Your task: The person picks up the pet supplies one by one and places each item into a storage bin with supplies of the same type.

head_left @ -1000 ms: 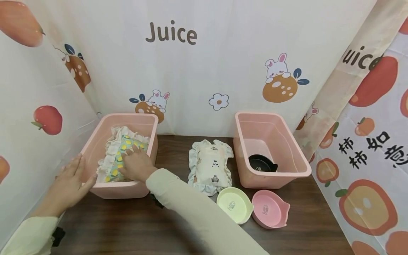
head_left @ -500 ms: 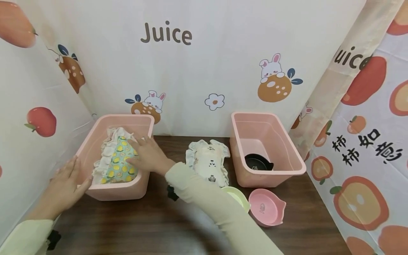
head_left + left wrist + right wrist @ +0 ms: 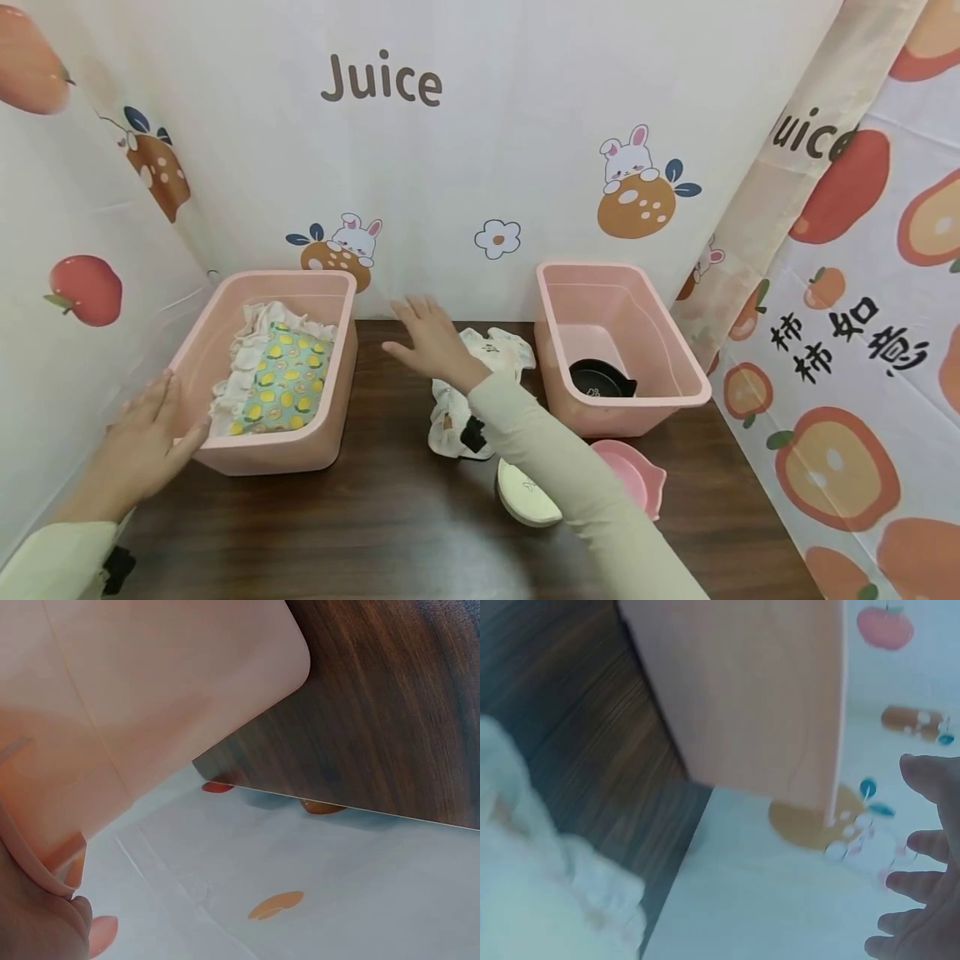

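In the head view my left hand [image 3: 146, 442] rests on the near left rim of the left pink bin [image 3: 341, 400], its fingers straight. Inside that bin lies a small ruffled pillow [image 3: 288, 379] with a lemon print, plus white ruffled fabric along its left side. My right hand [image 3: 435, 342] is in the air between the bins with fingers spread and nothing in them. Below it a white ruffled pillow [image 3: 502, 354] lies on the table, partly covered by the hand and sleeve. The right wrist view shows spread fingers [image 3: 915, 889] beside the left bin's wall [image 3: 742, 697].
The right pink bin [image 3: 551, 358] holds a black bowl [image 3: 600, 379]. In front of it are a pale green bowl [image 3: 525, 496] and a pink bowl [image 3: 633, 475], both partly behind the right sleeve. A printed curtain [image 3: 480, 150] closes off the back of the dark wooden table [image 3: 300, 533].
My right hand has let go of the lemon-print pillow, leaving it in the left bin, and moved right over the white pillow. The left hand stays at the rim.
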The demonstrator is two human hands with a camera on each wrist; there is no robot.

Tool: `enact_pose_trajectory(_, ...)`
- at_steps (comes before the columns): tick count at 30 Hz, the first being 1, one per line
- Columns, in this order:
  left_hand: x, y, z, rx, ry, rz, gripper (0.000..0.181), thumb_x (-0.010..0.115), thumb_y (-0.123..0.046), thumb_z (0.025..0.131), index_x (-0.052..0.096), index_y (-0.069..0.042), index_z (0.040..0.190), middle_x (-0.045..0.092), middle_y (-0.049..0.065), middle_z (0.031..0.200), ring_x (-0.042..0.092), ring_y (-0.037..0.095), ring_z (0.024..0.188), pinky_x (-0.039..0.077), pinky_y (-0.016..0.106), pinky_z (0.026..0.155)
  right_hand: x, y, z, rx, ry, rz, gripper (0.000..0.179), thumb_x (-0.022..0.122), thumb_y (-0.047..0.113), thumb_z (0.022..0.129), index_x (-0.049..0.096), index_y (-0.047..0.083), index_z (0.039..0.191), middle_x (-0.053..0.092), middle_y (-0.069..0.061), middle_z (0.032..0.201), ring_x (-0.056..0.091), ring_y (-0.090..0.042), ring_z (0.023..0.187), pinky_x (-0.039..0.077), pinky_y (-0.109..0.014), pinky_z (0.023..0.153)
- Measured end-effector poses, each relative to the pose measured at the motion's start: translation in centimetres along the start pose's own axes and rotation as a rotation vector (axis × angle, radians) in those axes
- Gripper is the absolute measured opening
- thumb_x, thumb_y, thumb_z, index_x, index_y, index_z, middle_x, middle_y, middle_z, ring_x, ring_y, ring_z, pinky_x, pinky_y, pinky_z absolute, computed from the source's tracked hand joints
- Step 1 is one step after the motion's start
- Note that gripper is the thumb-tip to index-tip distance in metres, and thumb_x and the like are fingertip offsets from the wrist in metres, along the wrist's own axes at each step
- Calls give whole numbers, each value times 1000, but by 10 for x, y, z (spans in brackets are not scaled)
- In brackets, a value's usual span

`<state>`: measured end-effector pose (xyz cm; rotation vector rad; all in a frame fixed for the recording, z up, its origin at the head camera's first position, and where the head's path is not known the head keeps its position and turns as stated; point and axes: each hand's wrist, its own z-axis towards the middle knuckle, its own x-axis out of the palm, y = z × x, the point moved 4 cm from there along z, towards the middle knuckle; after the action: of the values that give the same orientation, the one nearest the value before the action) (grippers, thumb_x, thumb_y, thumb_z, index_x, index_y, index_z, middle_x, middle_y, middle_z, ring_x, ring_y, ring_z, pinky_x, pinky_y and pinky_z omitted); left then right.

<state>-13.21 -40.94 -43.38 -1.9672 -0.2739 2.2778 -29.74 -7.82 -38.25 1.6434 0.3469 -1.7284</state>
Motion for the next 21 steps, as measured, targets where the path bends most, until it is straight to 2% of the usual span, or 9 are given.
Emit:
enact_pose_trajectory(4, 1, -1, 1, 1, -6, 4, 85, 42, -43, 96, 5, 14, 146, 6, 37, 151, 3, 52, 140, 0, 65, 111, 2, -28, -16, 56, 7, 37, 69, 53, 48, 95, 31, 15, 151, 27, -15, 155, 15, -41, 144, 17, -51, 116)
enact_pose_trajectory(12, 1, -1, 1, -5, -3, 9, 85, 42, -43, 96, 4, 15, 145, 4, 37, 151, 1, 52, 140, -1, 66, 110, 17, -79, -44, 161, -16, 58, 67, 56, 45, 94, 34, 13, 150, 31, -18, 153, 18, -43, 143, 21, -54, 114)
enact_pose_trajectory(18, 1, 0, 0, 16, -6, 4, 83, 41, -42, 97, 4, 16, 145, 3, 38, 150, 0, 52, 140, -8, 60, 112, 33, -103, -61, 272, -19, 82, 71, 56, 51, 92, 35, 15, 149, 31, -17, 153, 15, -45, 143, 17, -60, 112)
enact_pose_trajectory(21, 2, 0, 0, 22, -2, 1, 83, 40, -42, 98, 4, 17, 144, 3, 38, 150, -1, 52, 140, -12, 56, 112, 41, -110, -66, 321, 8, 68, 76, 54, 58, 89, 35, 17, 150, 29, -15, 154, 15, -43, 144, 17, -60, 113)
